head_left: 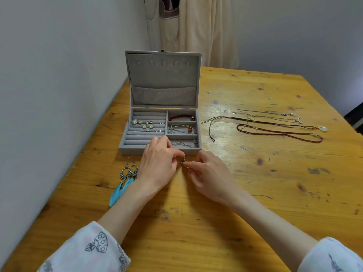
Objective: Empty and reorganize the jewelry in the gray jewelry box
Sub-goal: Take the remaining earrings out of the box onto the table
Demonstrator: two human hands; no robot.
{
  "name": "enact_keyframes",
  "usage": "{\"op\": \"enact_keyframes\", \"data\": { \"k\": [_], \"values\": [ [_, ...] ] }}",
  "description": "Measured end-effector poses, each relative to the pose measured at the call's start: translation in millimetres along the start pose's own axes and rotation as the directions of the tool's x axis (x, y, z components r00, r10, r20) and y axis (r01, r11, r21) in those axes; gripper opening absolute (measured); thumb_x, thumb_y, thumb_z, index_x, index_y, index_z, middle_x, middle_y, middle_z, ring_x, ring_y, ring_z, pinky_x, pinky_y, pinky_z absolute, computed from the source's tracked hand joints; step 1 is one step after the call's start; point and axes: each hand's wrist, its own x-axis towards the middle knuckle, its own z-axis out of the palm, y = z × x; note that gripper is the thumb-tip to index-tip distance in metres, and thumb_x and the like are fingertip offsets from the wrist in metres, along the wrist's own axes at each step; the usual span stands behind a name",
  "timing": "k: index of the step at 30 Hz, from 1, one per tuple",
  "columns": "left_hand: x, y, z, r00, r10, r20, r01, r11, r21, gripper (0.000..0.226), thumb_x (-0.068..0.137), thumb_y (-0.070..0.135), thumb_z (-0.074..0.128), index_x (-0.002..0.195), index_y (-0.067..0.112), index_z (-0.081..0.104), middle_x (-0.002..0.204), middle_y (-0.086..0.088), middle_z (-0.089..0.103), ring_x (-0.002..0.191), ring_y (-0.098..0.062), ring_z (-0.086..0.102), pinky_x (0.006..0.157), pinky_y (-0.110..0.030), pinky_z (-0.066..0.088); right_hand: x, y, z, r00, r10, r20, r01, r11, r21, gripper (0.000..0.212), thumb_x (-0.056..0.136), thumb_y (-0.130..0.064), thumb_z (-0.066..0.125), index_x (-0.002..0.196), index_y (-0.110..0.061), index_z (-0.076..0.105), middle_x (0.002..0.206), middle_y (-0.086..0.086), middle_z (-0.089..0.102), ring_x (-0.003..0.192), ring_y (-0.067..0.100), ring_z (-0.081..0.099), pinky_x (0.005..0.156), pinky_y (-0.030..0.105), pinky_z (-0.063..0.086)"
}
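While pinched between both sets of fingertips, small dark beaded piece (183, 160), held just in front of gray jewelry box (160, 149), low over table (255, 183); kind of piece too small to tell. Left hand (160, 165): palm down, thumb and forefinger closed on near side of piece, remaining fingers curled, wrist angled in from lower left, patterned sleeve (88, 250) pushed back on forearm. Right hand (211, 173): palm down, thumb and forefinger pinching opposite end, other fingers loosely bent, forearm entering from lower right. Advised handling, as judgement: light pinch only, piece kept close to surface so that a slip costs little; set down apart from items already laid out, not stacked. Beside left wrist: blue feather earrings (125, 177), flat on table, partly hidden by hand. Box open, lid (163, 79) upright, not yet emptied: stud earrings (143, 123) in ring rolls at left; red bead bracelet (182, 117) in far right compartment; silver and red bracelets (181, 128) in middle; silver chain (184, 143) in near compartment. Farther right, well apart from box: necklaces (275, 126), stretched out side by side. Emptying judged roughly half complete.
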Motion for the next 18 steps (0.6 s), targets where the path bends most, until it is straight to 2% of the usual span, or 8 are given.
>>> {"op": "enact_keyframes", "data": {
  "k": [4,6,13,18],
  "values": [
    [-1.9,1.8,0.7,0.999,0.028,0.047,-0.029,0.999,0.019,0.032,0.092,0.023,0.05,0.119,0.035,0.059,0.092,0.006,0.037,0.091,-0.01,0.028,0.084,-0.023,0.032,0.4,-0.1,0.9,0.999,-0.03,-0.017,0.03,0.999,-0.025,0.039,0.085,-0.036,0.037,0.105,-0.024,0.07,0.079,-0.006,0.04,0.073,0.011,0.038,0.066,0.025,0.034],
    [-2.0,0.8,1.7,0.998,0.026,0.055,-0.028,0.999,0.034,0.032,0.092,0.024,0.049,0.12,0.036,0.058,0.092,0.007,0.035,0.091,-0.009,0.027,0.085,-0.023,0.031,-0.3,-0.7,0.8,0.999,-0.034,-0.024,0.033,0.999,-0.032,0.038,0.085,-0.036,0.039,0.103,-0.024,0.071,0.077,-0.006,0.041,0.073,0.008,0.035,0.064,0.024,0.034],
    [-1.5,0.3,2.3,0.999,0.021,0.044,-0.023,0.999,0.043,0.03,0.092,0.026,0.049,0.119,0.035,0.059,0.091,0.006,0.035,0.091,-0.01,0.027,0.084,-0.024,0.032,-2.2,-3.6,-0.1,1.0,-0.03,-0.005,0.03,0.999,-0.013,0.046,0.085,-0.044,0.03,0.093,-0.026,0.071,0.078,-0.008,0.036,0.074,0.009,0.034,0.068,0.024,0.032],
    [-5.4,-0.8,-0.2,0.999,0.029,0.025,-0.029,0.999,0.021,0.028,0.091,0.028,0.05,0.116,0.034,0.062,0.091,0.006,0.036,0.091,-0.009,0.027,0.082,-0.022,0.03,-3.0,-5.0,-2.0,0.999,-0.03,0.012,0.03,1.0,-0.004,0.044,0.087,-0.044,0.032,0.106,-0.026,0.068,0.082,-0.007,0.038,0.077,0.01,0.036,0.071,0.024,0.032]
  ]
}}
